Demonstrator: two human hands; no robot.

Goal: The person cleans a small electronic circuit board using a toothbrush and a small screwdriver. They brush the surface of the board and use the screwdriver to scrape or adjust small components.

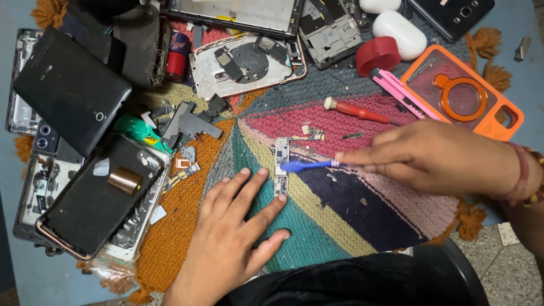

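My right hand (436, 158) pinching a blue brush (309, 165) mid-frame, bristles on a circuit board (281, 167), my left hand (238, 226) open, flat, fingertips steadying it on the knitted mat (317, 232)

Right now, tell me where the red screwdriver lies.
In the head view, the red screwdriver lies on the knitted mat, above the right hand, beside the pink utility knife.

A blue table (530, 79) carries a multicoloured knitted mat (317, 226) strewn with phone parts (249, 62), a circuit board (281, 167) and a screwdriver (354, 110).

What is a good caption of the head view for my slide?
Left hand steadies a phone circuit board while right hand brushes it with a blue tool.
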